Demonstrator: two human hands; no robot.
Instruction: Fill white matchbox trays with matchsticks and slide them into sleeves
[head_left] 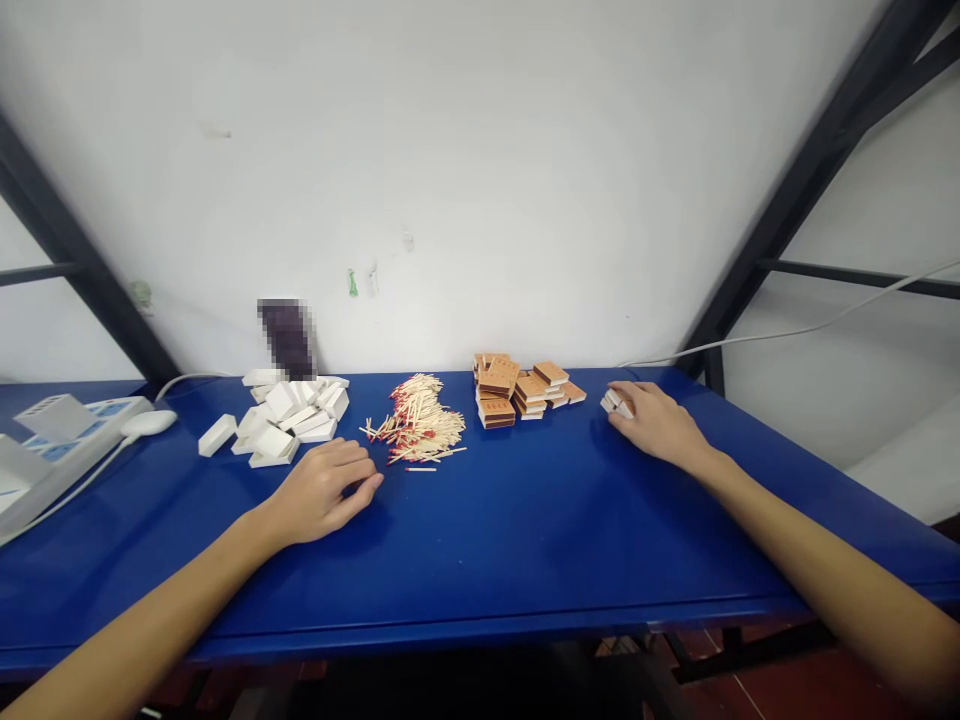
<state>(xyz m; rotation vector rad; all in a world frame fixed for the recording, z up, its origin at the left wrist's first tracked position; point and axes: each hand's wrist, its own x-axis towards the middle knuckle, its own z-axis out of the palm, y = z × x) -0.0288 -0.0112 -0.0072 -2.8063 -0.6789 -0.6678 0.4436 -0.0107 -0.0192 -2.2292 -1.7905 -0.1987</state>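
Note:
On the blue table my left hand (330,490) rests with loosely curled fingers, the thumb held apart from them and nothing visible in its grasp. It lies just in front of a heap of white matchbox trays (281,412) and to the left of a pile of red-tipped matches (427,420). Further right, my right hand (656,420) is closed around small matchboxes (615,403) near the back of the table; their white ends show at the fingertips, the rest is covered. Between the hands, brown-and-white matchboxes (496,412) stand in uneven stacks.
A power strip (82,450) with plugs and a white cable lies at the left. Behind the trays, a dark pixelated object (289,338) leans against the white wall (480,180). Dark metal frame posts (780,190) rise at both sides. A single match (421,470) lies before the pile.

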